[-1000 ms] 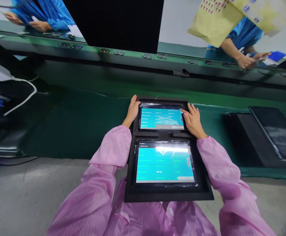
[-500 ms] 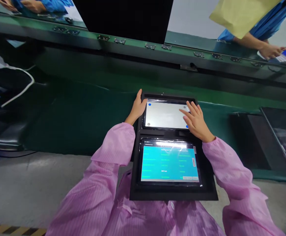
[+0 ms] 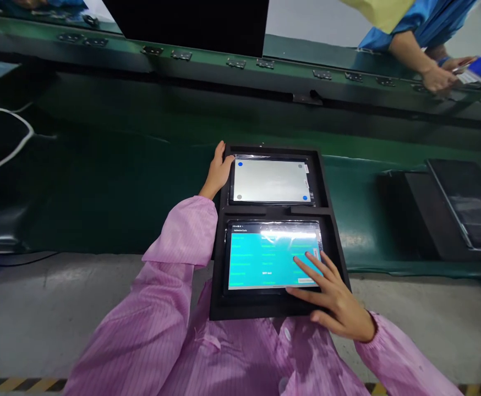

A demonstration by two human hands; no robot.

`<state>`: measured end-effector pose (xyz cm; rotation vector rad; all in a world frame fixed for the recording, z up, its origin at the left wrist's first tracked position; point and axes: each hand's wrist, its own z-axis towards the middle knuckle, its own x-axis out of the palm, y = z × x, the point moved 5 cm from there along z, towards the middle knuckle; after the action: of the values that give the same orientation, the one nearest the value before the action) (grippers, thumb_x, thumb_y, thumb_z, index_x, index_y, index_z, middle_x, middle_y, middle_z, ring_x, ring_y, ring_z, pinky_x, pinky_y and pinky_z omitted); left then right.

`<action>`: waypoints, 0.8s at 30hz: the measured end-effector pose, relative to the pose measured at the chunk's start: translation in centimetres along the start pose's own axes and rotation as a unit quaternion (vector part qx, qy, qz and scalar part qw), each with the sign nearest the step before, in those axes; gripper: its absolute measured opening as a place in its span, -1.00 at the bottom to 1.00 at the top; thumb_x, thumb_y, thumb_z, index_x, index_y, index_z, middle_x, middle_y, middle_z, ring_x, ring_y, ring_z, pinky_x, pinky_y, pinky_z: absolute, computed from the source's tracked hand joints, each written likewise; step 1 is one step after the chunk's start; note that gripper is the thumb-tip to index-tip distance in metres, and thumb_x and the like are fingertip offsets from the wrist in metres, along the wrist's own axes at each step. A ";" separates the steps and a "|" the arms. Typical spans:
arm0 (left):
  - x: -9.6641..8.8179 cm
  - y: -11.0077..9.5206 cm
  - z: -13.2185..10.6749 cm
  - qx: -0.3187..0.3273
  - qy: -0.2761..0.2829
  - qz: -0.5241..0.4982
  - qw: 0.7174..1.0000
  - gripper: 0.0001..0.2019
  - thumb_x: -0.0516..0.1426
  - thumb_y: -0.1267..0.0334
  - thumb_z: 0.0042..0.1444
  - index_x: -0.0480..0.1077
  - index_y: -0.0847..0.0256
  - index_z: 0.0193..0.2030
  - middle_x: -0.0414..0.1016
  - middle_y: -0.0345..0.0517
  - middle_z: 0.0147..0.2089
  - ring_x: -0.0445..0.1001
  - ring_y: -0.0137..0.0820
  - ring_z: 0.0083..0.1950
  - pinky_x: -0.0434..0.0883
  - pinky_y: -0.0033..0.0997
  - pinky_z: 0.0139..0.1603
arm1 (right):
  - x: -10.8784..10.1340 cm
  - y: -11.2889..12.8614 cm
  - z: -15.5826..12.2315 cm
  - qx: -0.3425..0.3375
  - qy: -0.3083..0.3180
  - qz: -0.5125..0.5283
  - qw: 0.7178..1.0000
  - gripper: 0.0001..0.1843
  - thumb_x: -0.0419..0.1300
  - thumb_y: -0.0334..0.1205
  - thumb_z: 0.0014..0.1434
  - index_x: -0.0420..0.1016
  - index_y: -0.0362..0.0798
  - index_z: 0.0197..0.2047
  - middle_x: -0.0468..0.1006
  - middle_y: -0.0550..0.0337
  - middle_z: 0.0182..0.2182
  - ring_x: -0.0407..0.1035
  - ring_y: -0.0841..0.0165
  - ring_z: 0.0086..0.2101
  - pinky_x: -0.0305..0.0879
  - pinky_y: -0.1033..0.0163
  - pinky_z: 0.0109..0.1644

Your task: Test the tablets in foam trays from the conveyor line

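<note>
Along the near edge of the black tray (image 3: pixel 261 310) lies the near tablet (image 3: pixel 246 258), screen turquoise; along the far edge, the far tablet (image 3: pixel 269 181), screen white. Right hand (image 3: pixel 338 301): released, spread over the near right corner, touch unclear from here. Left hand (image 3: pixel 218 170): grasping the far left corner. I'd judge: fingertip light, palm clear, tray steady.

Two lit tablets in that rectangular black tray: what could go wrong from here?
1. Tipping: the rectangular black tray reaches past the green bench's front edge, so pressure on its near end might tilt it; the left hand is at its far-left side.

2. Stray touch: the right hand has its fingers spread over the near tablet with the turquoise screen, so an unintended tap seems possible. Contact isn't clear.
</note>
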<state>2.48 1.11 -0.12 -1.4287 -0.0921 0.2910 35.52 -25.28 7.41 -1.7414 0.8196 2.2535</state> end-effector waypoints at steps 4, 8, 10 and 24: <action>-0.1 -0.2 -0.1 0.002 -0.003 0.002 1.000 -0.40 0.05 0.31 0.24 0.06 0.08 0.42 0.15 -0.12 0.45 0.07 -0.29 0.48 0.01 -0.30 0.48 | -0.1 -2.3 0.4 0.057 -0.029 -0.037 0.997 -0.44 -0.16 0.12 0.42 0.12 0.24 0.41 -0.15 0.09 0.45 -0.22 0.02 0.40 -0.17 -0.32 0.40; -0.1 -0.3 -0.1 -0.001 0.001 0.010 1.000 -0.39 0.04 0.31 0.24 0.04 0.10 0.42 0.14 -0.10 0.46 0.09 -0.27 0.47 0.03 -0.27 0.48 | 0.4 -3.5 0.4 0.089 -0.021 -0.062 0.994 -0.42 -0.06 0.07 0.41 0.11 0.12 0.42 -0.15 -0.01 0.45 -0.27 -0.02 0.40 -0.20 -0.38 0.38; -0.1 -0.4 -0.1 -0.003 -0.001 0.011 1.000 -0.39 0.04 0.31 0.24 0.04 0.10 0.42 0.12 -0.10 0.46 0.09 -0.28 0.47 0.04 -0.30 0.47 | 0.5 -3.2 0.1 0.068 -0.005 -0.040 0.997 -0.49 -0.06 0.07 0.41 0.26 0.20 0.35 -0.14 0.08 0.45 -0.24 -0.02 0.40 -0.23 -0.38 0.39; 0.0 -0.5 -0.1 0.001 -0.004 0.012 1.000 -0.40 0.02 0.35 0.22 0.05 0.17 0.41 0.13 -0.05 0.46 0.11 -0.29 0.47 0.05 -0.33 0.47 | -1.3 -5.2 0.0 0.081 -0.047 -0.017 0.995 -0.53 -0.13 0.13 0.41 0.42 0.33 0.22 -0.14 0.31 0.45 -0.19 -0.04 0.39 -0.25 -0.37 0.40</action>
<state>2.62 0.97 0.38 -1.4270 -0.0807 0.3174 38.29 -20.71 7.02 -1.5555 0.9170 2.1621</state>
